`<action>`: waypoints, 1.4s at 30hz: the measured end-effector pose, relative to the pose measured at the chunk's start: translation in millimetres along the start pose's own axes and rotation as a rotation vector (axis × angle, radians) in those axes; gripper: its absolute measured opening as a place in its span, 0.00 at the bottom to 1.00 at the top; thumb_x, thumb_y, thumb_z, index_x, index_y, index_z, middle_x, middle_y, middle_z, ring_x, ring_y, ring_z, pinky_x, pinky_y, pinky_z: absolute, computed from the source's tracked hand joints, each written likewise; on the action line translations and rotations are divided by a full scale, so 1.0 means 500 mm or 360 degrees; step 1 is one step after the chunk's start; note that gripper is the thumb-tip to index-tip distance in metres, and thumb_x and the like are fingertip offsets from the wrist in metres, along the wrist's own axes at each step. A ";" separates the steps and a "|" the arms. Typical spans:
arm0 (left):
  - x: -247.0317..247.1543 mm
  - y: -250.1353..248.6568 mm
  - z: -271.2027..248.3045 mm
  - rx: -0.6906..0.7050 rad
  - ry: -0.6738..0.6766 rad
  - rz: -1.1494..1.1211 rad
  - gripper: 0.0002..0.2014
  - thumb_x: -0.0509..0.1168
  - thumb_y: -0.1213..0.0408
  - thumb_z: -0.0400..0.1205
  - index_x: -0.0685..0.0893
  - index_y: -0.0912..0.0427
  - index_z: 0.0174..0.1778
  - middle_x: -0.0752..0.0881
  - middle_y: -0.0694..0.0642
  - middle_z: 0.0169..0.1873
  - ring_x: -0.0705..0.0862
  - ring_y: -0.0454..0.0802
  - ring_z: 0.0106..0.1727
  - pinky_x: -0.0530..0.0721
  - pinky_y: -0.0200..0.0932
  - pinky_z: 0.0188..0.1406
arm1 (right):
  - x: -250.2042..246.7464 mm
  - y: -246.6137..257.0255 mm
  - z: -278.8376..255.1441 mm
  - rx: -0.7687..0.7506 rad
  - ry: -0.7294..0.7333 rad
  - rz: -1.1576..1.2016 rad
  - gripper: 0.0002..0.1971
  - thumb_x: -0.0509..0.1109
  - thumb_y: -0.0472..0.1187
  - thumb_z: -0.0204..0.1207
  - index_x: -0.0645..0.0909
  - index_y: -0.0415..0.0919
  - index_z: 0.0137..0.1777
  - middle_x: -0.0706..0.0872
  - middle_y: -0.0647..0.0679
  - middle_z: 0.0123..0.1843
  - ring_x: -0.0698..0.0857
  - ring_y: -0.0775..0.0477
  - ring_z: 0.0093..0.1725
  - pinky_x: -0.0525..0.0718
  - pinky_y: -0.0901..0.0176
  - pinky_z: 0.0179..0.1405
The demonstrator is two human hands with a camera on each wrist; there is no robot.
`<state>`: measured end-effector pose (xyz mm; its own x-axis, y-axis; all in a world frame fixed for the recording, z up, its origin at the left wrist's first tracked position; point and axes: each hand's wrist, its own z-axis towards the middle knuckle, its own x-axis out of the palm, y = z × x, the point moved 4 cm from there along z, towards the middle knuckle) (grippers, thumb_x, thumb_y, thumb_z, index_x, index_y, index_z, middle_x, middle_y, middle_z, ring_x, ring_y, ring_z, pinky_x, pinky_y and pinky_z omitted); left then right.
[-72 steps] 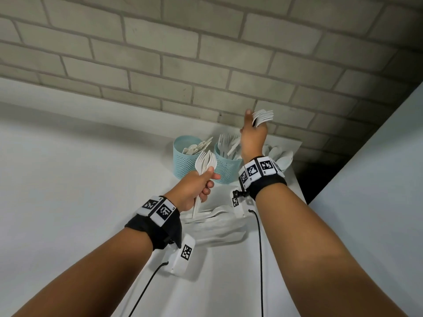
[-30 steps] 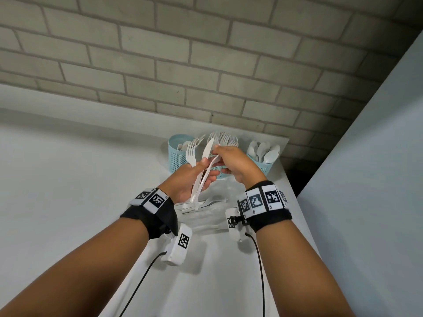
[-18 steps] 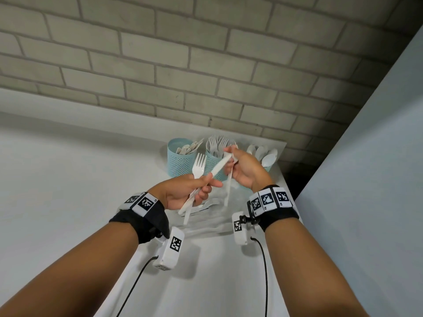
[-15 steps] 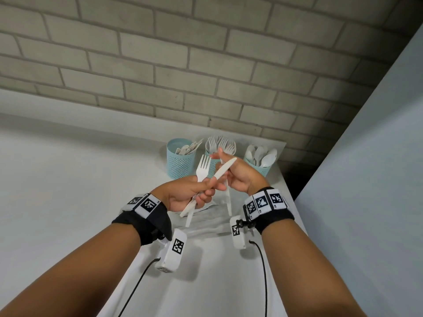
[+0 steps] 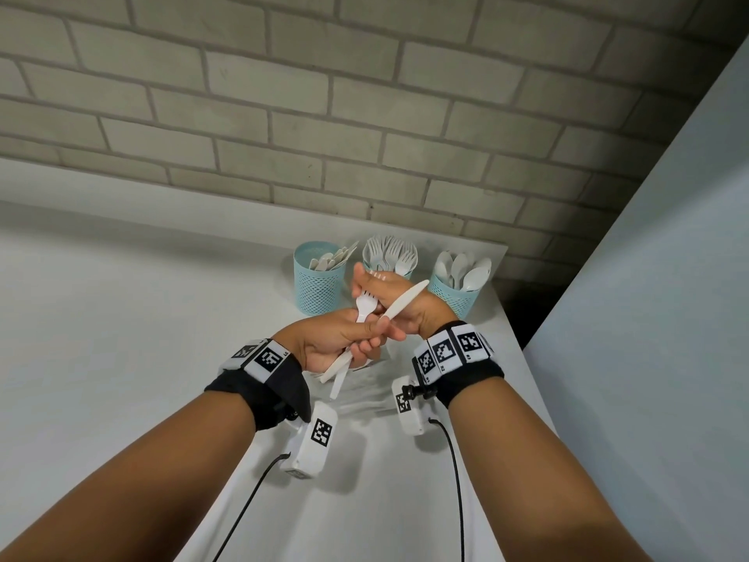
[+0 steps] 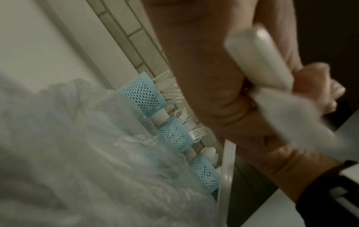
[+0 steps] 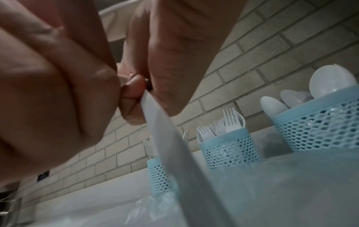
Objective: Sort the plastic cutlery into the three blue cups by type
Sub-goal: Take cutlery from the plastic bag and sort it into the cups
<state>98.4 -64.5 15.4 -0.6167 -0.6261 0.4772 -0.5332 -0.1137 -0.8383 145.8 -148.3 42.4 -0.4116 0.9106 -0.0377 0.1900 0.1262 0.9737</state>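
Note:
My left hand grips a white plastic fork and a white knife, which cross above its fingers. In the left wrist view the knife's handle fills the grip. My right hand is just behind, touching the left, and pinches a second fork whose tines peek over its knuckles. Its handle slants down in the right wrist view. Three blue mesh cups stand by the wall: knives in the left cup, forks in the middle cup, spoons in the right cup.
A clear plastic bag with more white cutlery lies on the white table under my hands. A brick wall runs behind the cups. The table's right edge drops off beside the spoon cup, next to a pale panel.
My right hand left the fork cup, came back to the left hand and pulled one piece out of its bundle. Both hands now sit close together, slightly lower than before.

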 end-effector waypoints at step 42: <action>-0.224 -0.224 -0.013 0.1717 -0.1671 0.0383 0.10 0.55 0.66 0.86 0.78 0.47 0.47 0.82 0.51 0.47 0.83 0.46 0.53 0.80 0.51 0.61 | -0.144 0.060 0.143 -0.0816 -0.1484 -0.0361 0.21 0.54 0.39 0.86 0.73 0.40 0.29 0.78 0.45 0.29 0.78 0.54 0.29 0.75 0.58 0.37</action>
<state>223.3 23.4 57.8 0.3009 -0.9060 0.2977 0.4671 -0.1321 -0.8743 244.9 -181.8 58.0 0.4893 0.8547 -0.1734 -0.2890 0.3465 0.8924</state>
